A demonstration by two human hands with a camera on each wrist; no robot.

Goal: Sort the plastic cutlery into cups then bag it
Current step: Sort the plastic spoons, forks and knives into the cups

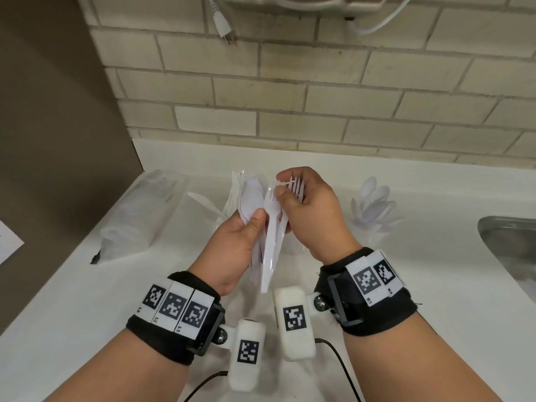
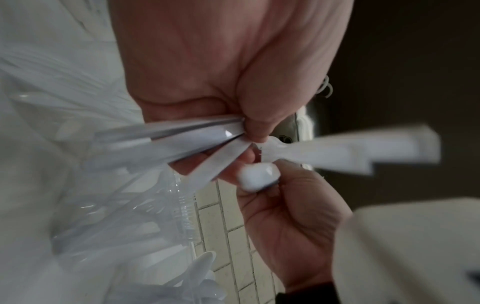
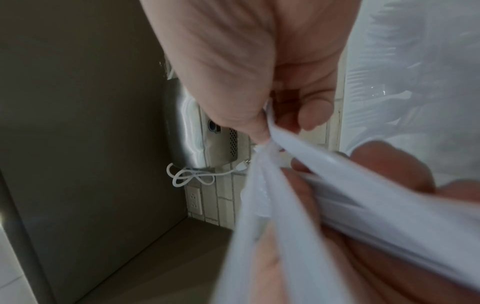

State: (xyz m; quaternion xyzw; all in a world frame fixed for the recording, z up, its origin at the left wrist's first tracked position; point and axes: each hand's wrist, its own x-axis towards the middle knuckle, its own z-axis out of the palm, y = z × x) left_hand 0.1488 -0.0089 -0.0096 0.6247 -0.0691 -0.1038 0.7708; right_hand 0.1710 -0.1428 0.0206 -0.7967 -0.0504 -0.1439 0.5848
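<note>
Nearest, left hand (image 1: 236,242) gripping a mixed bundle of white cutlery (image 1: 268,245) by the handles, heads up, above the counter (image 1: 406,285). Just beside it, right hand (image 1: 311,211) pinching a few forks (image 1: 297,188) by the necks, tines clear of the bundle, one apparently being drawn out. Sorting step, by the look of it: forks being picked from the mix. Next, probably, lifting them free without dragging neighbours along, then dropping them into a cup. Behind the hands, a clear cup (image 1: 232,207) with cutlery; farther right, a cup of spoons (image 1: 374,204); at left, a plastic bag (image 1: 142,216), not yet used.
</note>
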